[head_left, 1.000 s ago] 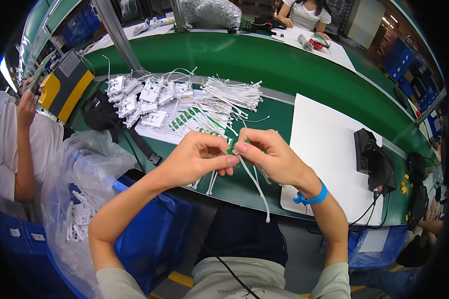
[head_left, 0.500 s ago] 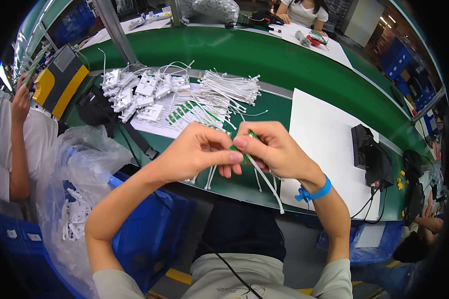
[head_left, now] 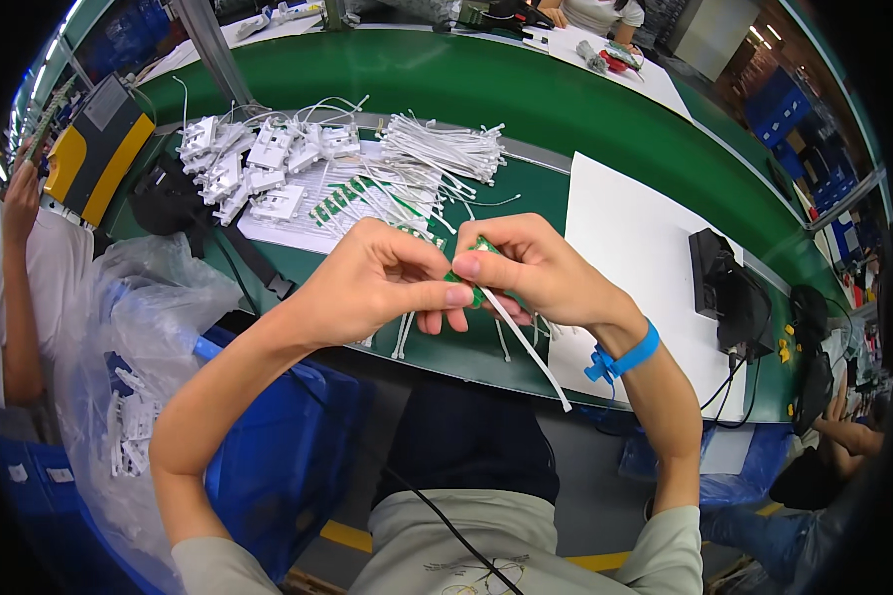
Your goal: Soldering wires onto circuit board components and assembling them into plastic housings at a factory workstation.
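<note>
Both hands are up over the near edge of the green worktable (head_left: 526, 203), pretty much front and centre, working on one little green circuit board (head_left: 479, 295). The board sits right between the fingertips, and the fingers cover most of it, so I can't make out its full shape. The left hand (head_left: 377, 283) has thumb and forefinger clamped on the board's left side, with the other fingers curled in underneath. The right hand (head_left: 541, 270) pinches it from the right, thumb on top, and a bit of green pokes out on the far side of that thumb too. A white cable (head_left: 532, 355) runs from under the right hand toward the near right, its loose end hanging past the table edge. There's a blue wristband (head_left: 628, 355) on the right wrist.

Just beyond the hands is a row of small green boards (head_left: 345, 201) with white leads. Far left of that there's a messy heap of white plastic housings (head_left: 273, 149), and to its right a thick bundle of white cables (head_left: 442, 149). On the right a big white sheet (head_left: 620, 263) covers the table, with a black device (head_left: 729, 297) on its right part. Near left, a clear plastic bag (head_left: 94, 342) holds more white parts (head_left: 132, 426), next to a blue bin (head_left: 278, 446). A yellow and grey machine (head_left: 99, 149) stands at the far left, beside a co-worker (head_left: 35, 268).
</note>
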The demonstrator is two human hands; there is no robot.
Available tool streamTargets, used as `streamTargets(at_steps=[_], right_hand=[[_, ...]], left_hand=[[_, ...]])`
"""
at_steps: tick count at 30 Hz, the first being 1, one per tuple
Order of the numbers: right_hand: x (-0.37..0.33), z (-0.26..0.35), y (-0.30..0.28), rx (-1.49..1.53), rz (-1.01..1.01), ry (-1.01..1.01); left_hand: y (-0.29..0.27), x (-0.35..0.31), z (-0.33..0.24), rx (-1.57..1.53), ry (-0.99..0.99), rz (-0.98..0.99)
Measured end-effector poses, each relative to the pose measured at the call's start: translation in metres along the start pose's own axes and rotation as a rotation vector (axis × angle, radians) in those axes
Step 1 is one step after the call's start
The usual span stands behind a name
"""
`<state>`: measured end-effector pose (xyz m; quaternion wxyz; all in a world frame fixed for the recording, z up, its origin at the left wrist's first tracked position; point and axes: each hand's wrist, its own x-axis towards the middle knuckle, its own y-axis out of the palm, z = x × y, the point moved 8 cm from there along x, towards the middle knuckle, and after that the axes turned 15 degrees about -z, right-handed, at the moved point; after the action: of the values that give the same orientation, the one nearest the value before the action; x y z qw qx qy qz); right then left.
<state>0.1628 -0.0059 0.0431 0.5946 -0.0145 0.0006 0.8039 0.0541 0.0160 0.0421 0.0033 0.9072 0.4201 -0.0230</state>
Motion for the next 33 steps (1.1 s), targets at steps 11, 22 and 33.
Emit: streamTargets(at_steps=[11, 22, 33], right_hand=[[0.008, -0.026, -0.004, 0.107, 0.032, 0.055], [0.002, -0.022, -0.028, 0.311, -0.015, 0.054], [-0.051, 0.018, -0.136, 0.678, -0.442, -0.244]], left_hand=[[-0.004, 0.007, 0.014, 0.03, 0.008, -0.055], [0.004, 0.022, 0.035, 0.153, -0.041, 0.036], [0.001, 0.021, 0.071, 0.422, -0.144, 0.093]])
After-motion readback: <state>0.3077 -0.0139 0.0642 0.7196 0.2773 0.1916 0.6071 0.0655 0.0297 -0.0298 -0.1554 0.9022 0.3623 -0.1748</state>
